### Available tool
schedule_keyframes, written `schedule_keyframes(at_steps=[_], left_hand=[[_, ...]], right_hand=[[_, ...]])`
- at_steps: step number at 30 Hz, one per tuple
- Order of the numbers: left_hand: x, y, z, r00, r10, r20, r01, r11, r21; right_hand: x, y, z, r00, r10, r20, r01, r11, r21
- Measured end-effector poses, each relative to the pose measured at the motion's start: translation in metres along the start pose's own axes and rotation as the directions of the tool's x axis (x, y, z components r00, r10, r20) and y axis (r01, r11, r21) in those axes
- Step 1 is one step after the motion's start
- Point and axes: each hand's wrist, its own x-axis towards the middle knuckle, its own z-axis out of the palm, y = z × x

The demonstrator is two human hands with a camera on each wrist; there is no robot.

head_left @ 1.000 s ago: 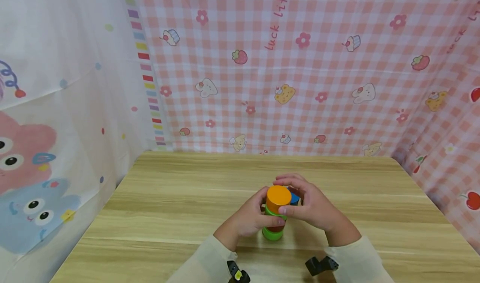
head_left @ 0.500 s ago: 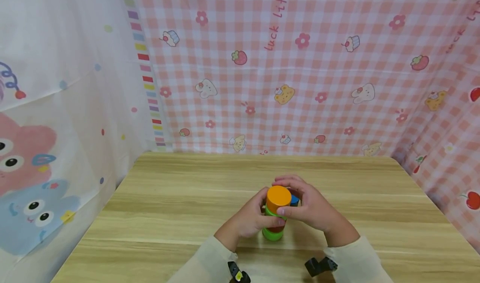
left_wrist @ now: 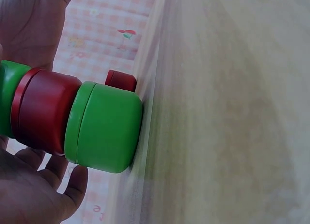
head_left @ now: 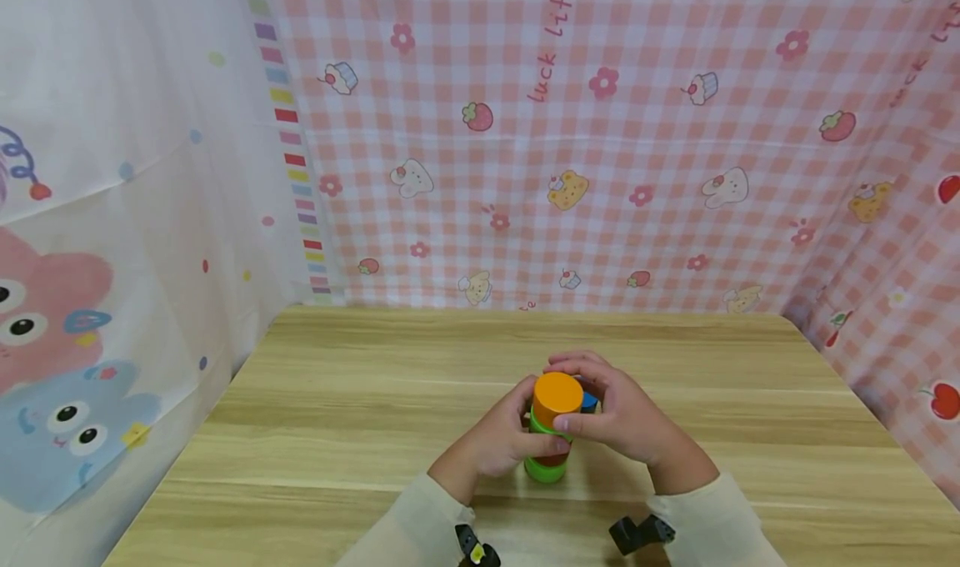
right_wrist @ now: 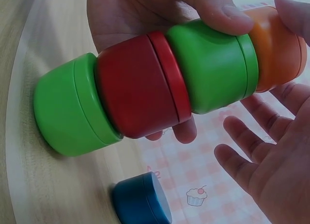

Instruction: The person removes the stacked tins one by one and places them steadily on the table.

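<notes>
Four round lidded canisters stand in a column on the table: a green canister (right_wrist: 72,108) at the bottom, a red canister (right_wrist: 140,86), a second green canister (right_wrist: 213,69), and an orange canister (head_left: 558,392) on top. My left hand (head_left: 498,444) grips the column from the left, its thumb across the upper green canister and fingers behind. From the right, my right hand (head_left: 626,413) holds the orange canister, thumb on its near side and other fingers toward its far side. In the right wrist view, several fingers (right_wrist: 249,141) of this hand stand apart from the column.
A blue canister (right_wrist: 138,200) stands on the wooden table (head_left: 360,400) just behind the column, partly covered by my right hand in the head view. The left wrist view also has a small red canister (left_wrist: 121,80) farther back. Checked cloth (head_left: 510,150) hangs behind the table.
</notes>
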Motion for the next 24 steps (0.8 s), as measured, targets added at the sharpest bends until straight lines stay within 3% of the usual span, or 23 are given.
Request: schedule_keyframes(at_steps=[24], left_hand=[[0.0,0.002,0.001,1.0,-0.013,-0.015,0.013,0.999,0.031]], right_hand=[[-0.002,0.0,-0.011,0.998,0.055,-0.044,-0.053,0.998,0.035]])
